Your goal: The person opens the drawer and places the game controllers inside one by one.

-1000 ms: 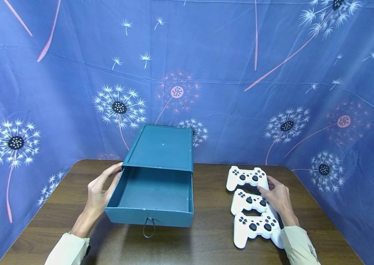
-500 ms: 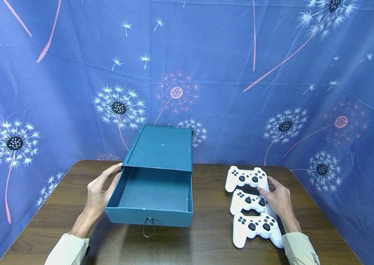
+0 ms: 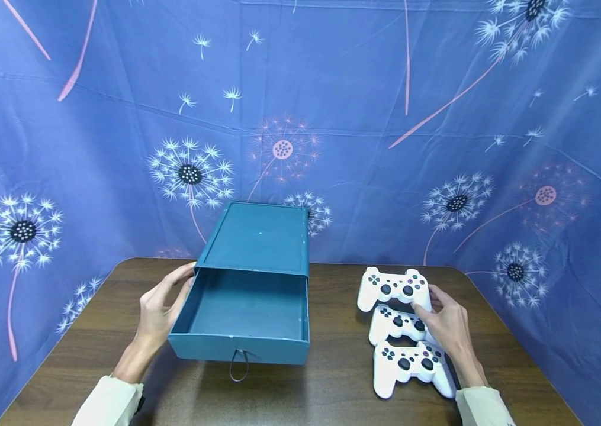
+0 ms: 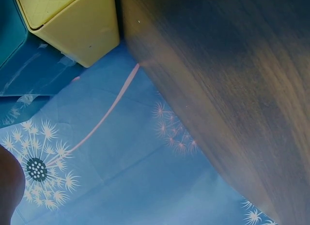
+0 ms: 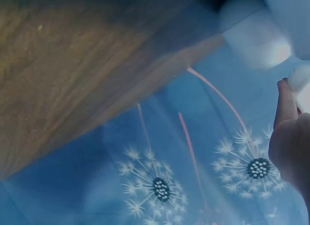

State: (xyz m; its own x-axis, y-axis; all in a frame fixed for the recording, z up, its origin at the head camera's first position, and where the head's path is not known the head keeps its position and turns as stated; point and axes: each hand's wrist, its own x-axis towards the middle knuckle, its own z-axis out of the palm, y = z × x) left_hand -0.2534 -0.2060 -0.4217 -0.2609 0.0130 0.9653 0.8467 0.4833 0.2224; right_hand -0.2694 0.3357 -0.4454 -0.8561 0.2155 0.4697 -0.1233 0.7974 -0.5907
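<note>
A teal case (image 3: 254, 239), smooth and rigid with a shallow raised rim round its top, stands on the dark, streaky wood table (image 3: 337, 355); its square-edged drawer (image 3: 273, 350) is pulled out toward the person, a thin dark loop (image 3: 238, 367) hanging from the front. The left hand (image 3: 158, 313) is spread, fingers long and thumb apart, its tips against the case's left side near the opening. To the right, three white controllers lie in a column, glossy, round-gripped, with black sticks: the far controller (image 3: 391, 287), the middle controller (image 3: 385, 322) and the near controller (image 3: 414, 355). The right hand (image 3: 449, 322) pinches the far controller's right grip between thumb and fingers. The right wrist view catches those fingers on a white, rounded end, blurred. Only the left wrist view shows a yellow box (image 4: 82, 33) beside the teal walls, which carry strips of shiny tape (image 4: 68, 60). A broad stretch of table separates drawer and controllers; a narrower strip runs outside the right hand to the edge. Creased blue cloth (image 3: 359, 177) with dandelion print rises close behind the case.
</note>
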